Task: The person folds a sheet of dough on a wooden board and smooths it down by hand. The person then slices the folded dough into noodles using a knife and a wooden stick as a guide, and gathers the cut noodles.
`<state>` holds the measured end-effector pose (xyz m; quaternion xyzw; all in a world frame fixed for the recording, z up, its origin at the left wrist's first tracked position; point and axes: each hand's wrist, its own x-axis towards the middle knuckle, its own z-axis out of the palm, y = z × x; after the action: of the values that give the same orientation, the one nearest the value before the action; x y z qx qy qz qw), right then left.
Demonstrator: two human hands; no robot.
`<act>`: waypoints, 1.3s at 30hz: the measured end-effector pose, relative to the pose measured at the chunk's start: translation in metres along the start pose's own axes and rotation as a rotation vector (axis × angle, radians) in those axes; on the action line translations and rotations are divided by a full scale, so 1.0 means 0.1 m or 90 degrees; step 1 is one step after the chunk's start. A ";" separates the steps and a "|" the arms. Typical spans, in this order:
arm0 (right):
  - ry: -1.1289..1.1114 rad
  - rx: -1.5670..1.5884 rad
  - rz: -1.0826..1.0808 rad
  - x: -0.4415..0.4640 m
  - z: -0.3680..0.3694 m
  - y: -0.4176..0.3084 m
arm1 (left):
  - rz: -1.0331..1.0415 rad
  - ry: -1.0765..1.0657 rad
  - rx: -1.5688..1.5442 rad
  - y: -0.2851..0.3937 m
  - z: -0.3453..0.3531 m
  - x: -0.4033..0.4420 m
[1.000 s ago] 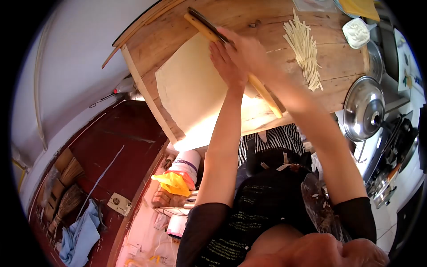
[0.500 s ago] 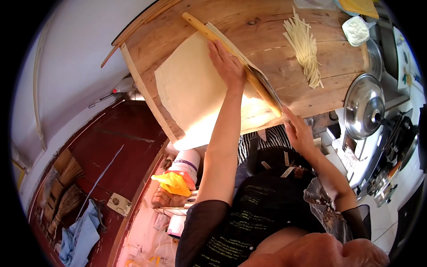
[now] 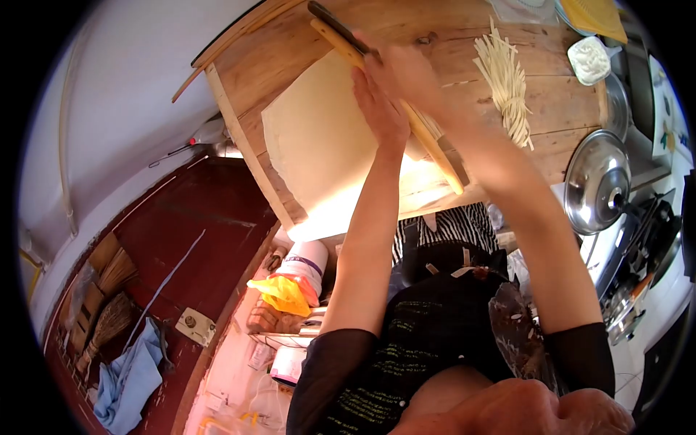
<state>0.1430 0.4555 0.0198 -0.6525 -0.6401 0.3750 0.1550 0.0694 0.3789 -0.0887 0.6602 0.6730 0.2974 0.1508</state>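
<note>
A wide, thin dough sheet (image 3: 319, 138) lies on the wooden board (image 3: 500, 163). Along its right edge rests a long rolling pin (image 3: 438, 156). My left hand (image 3: 383, 112) lies with fingers outstretched on the sheet against the pin. Beyond it, my right hand (image 3: 402, 72), smeared by motion, grips a knife whose dark blade (image 3: 335, 25) runs beside the pin's far end. My hands overlap in view, so the knife handle is hidden. To the right sits a bundle of cut noodles (image 3: 507, 87).
A white container of flour (image 3: 589, 60) stands at the board's far right. Below it is a metal lid (image 3: 598, 181) near the stove. A thin stick (image 3: 188, 83) juts past the left edge. Under the board are a white tub (image 3: 304, 257) and a yellow bag (image 3: 281, 293).
My right hand has swept from the pin's near end up to its far end, carrying the knife along. My left hand stays on the sheet beside the pin. The view has shifted slightly.
</note>
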 end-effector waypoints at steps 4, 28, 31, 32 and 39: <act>-0.019 0.032 -0.060 -0.02 -0.31 0.06 | -0.058 0.007 -0.157 -0.07 -0.08 -0.03; 0.114 0.020 -0.089 -0.24 0.31 0.00 | -0.199 -0.074 -0.320 0.23 -0.45 0.22; 0.012 0.048 -0.040 -0.02 -0.14 -0.21 | -0.154 -0.051 -0.245 0.03 -0.25 0.00; -0.060 0.071 0.001 -0.03 -0.23 -0.21 | -0.034 0.031 -0.062 -0.08 -0.12 -0.09; 0.038 0.053 -0.064 -2.11 -0.13 0.74 | 0.000 0.039 -0.066 -0.19 -0.03 -0.11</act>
<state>0.2266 0.2486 0.0398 -0.6235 -0.6509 0.3733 0.2197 0.0537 0.3679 -0.0998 0.6420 0.6612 0.3518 0.1639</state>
